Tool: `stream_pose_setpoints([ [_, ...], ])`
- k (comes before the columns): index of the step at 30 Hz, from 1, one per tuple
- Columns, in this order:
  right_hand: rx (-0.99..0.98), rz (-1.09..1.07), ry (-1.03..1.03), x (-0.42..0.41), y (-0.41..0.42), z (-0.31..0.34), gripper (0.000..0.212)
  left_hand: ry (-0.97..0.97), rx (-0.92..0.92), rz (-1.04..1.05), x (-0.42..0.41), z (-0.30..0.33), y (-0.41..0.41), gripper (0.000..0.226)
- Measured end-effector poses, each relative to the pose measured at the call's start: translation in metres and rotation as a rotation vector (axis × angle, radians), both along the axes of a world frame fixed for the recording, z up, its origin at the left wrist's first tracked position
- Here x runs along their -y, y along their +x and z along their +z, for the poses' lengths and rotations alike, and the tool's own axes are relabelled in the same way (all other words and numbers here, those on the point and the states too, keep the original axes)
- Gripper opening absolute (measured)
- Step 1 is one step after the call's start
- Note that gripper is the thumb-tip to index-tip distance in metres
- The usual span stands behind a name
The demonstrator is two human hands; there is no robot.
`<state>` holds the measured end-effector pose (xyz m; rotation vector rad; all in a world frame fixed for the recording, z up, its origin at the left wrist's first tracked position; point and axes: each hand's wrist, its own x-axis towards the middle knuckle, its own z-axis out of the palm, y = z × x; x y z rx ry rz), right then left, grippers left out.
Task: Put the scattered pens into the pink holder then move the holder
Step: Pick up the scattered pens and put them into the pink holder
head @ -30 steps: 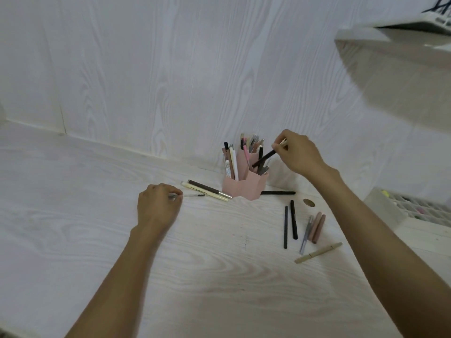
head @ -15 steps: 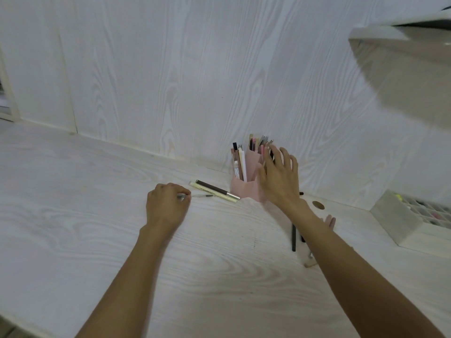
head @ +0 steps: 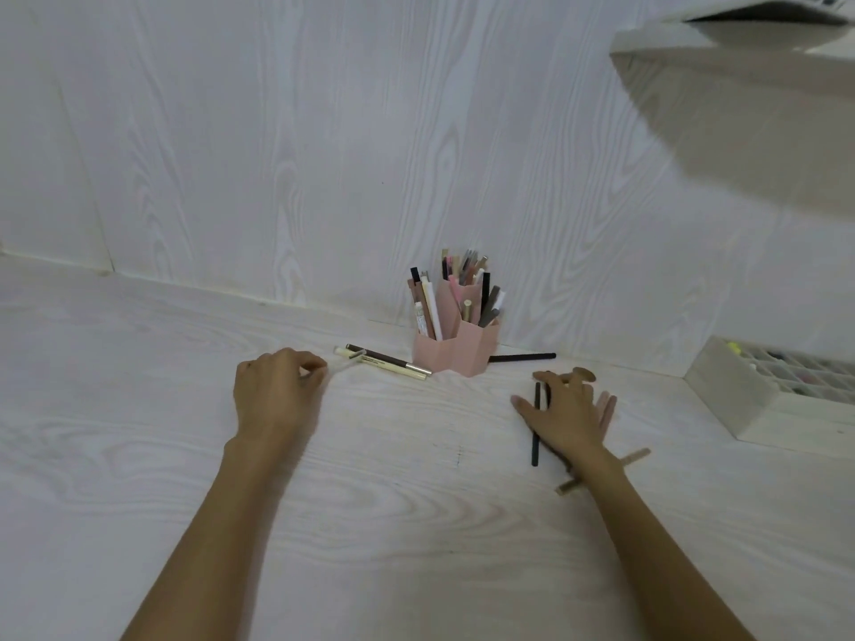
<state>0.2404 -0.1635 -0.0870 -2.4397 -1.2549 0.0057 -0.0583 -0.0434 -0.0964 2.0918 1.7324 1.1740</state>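
The pink holder (head: 458,351) stands upright against the back wall, filled with several pens. Just left of it two pens lie side by side, a brown one (head: 377,357) and a cream one (head: 407,371). My left hand (head: 273,393) rests on the table left of them, thumb and fingers pinched on a thin clear pen (head: 337,366). My right hand (head: 562,416) lies spread, fingers apart, over a group of pens right of the holder: a black pen (head: 535,444) passes under it, pinkish pens (head: 607,407) show beside it and a tan pen (head: 636,457) behind the wrist. Another black pen (head: 523,357) lies behind the holder's right side.
A white compartment tray (head: 758,395) with small items stands at the right. A shelf (head: 721,57) overhangs at the upper right. A round brown hole or disc (head: 584,375) sits in the tabletop by my right fingertips. The white wood-grain wall runs close behind the holder.
My right hand let a black pen go into the holder, then dropped down and right onto the pens lying on the table. My left hand stayed pinched on the thin pen.
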Motion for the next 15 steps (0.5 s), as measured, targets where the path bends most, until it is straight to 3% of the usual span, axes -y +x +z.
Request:
stream_pose_setpoints([
  [3, 0.057, 0.019, 0.038, -0.005, -0.002, -0.013, 0.048, 0.008, 0.135, 0.022, -0.002, 0.004, -0.007, 0.016],
  [6, 0.126, 0.055, 0.063, -0.013, -0.010, -0.018, 0.039, 0.021, 0.444, -0.016, -0.004, 0.025, -0.005, 0.019],
  [10, 0.137, 0.071, 0.067, -0.019, -0.012, -0.019, 0.039, 0.075, 0.817, -0.304, -0.004, 0.085, 0.024, 0.055],
  [13, 0.106, 0.083, 0.088, -0.019, -0.009, -0.020, 0.038, 0.191, 0.779, -0.441, -0.011, 0.133, 0.055, 0.075],
  [15, 0.102, 0.099, 0.104, -0.018, -0.009, -0.020, 0.037, 0.227, 0.690, -0.474, -0.018, 0.158, 0.081, 0.076],
])
